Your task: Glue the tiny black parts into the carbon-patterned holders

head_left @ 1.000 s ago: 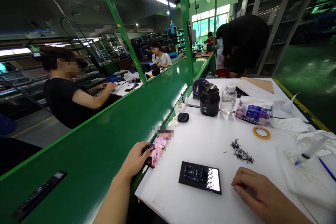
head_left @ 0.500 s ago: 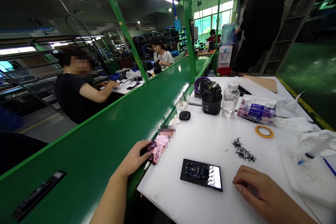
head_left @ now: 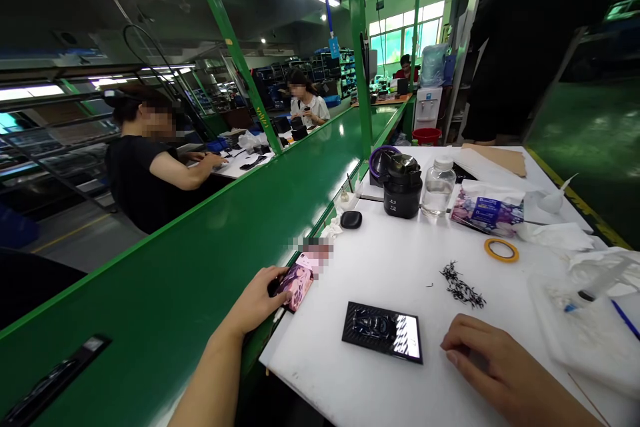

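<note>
My left hand (head_left: 261,300) grips the near end of a smartphone (head_left: 299,285) with a lit pink screen at the table's left edge. Its thumb lies on the phone's front and the other fingers reach along the far side. My right hand (head_left: 490,357) rests on the white table, fingers loosely curled, with nothing visible in them. Between my hands, apart from both, lies a flat black rectangular panel (head_left: 383,332) with a dark car-shaped relief and a shiny, reflective right end. Beyond my right hand is a scattered pile of small black strips (head_left: 463,287).
Farther back stand a black container (head_left: 403,193), a clear bottle (head_left: 439,187) and a printed pouch (head_left: 487,208). Yellow tape (head_left: 501,250), a black oval case (head_left: 351,219) and a syringe (head_left: 595,290) lie around. Left runs a green conveyor (head_left: 200,267) carrying a dark strip (head_left: 60,377); co-workers sit beyond it.
The dark strip on the conveyor has shifted toward the lower left. A standing person in black has come nearer and to the right. My hands have stayed nearly still.
</note>
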`<control>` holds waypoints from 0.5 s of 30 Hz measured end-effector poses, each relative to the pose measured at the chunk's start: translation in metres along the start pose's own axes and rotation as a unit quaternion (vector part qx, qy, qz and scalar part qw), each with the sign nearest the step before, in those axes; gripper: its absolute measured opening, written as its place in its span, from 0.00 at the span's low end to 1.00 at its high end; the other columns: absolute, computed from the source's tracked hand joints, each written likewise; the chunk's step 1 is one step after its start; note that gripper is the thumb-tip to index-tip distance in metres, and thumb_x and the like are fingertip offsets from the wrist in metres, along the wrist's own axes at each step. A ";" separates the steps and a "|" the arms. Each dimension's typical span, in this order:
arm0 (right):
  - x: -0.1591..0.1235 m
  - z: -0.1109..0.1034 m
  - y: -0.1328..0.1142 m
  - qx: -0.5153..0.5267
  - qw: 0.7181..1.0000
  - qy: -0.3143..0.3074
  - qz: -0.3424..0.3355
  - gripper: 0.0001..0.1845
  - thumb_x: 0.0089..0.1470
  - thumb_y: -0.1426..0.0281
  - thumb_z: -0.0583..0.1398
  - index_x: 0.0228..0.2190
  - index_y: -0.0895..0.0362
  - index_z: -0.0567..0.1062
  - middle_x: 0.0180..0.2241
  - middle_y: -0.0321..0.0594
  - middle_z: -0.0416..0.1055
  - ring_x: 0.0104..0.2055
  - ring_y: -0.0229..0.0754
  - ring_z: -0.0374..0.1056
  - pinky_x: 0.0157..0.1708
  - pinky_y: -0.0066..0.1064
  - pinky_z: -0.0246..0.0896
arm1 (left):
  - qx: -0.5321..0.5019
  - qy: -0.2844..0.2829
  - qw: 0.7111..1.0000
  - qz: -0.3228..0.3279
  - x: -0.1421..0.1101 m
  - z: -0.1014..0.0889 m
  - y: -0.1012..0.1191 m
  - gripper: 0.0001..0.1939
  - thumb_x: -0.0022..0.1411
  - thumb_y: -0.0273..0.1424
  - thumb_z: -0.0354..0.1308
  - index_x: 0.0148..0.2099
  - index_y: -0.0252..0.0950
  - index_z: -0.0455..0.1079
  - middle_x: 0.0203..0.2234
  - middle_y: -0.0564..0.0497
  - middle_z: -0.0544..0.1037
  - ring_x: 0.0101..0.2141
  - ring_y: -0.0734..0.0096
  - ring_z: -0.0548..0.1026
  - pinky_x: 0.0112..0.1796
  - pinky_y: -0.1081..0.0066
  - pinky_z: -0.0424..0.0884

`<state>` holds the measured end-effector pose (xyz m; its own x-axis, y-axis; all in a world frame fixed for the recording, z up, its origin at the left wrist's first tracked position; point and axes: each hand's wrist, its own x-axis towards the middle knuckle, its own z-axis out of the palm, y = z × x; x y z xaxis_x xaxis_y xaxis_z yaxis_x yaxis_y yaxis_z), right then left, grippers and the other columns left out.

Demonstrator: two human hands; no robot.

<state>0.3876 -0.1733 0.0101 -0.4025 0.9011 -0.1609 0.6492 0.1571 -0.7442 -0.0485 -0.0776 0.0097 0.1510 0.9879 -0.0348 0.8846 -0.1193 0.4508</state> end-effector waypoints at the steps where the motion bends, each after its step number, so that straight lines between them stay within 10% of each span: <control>1: 0.000 0.000 0.001 0.000 1.000 -0.001 -0.001 0.13 0.63 0.65 0.50 0.33 0.52 0.72 0.37 0.39 0.69 0.40 0.42 0.67 0.41 0.33 0.62 | 0.000 0.000 1.000 0.000 0.000 0.000 0.000 0.29 0.58 0.46 0.57 0.58 0.36 0.68 0.47 0.43 0.74 0.49 0.51 0.70 0.51 0.56 0.66; 15: -0.001 -0.002 -0.001 0.004 1.000 -0.003 -0.004 0.13 0.64 0.65 0.50 0.34 0.53 0.73 0.38 0.40 0.69 0.41 0.44 0.67 0.43 0.35 0.63 | -0.025 0.025 0.999 0.028 0.001 0.002 0.002 0.22 0.64 0.45 0.50 0.53 0.39 0.70 0.43 0.46 0.75 0.45 0.57 0.72 0.48 0.59 0.68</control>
<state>0.3883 -0.1733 0.0117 -0.4120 0.8972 -0.1590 0.6413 0.1616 -0.7501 -0.0453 -0.0774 0.0088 0.1756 0.9838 0.0356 0.8518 -0.1700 0.4955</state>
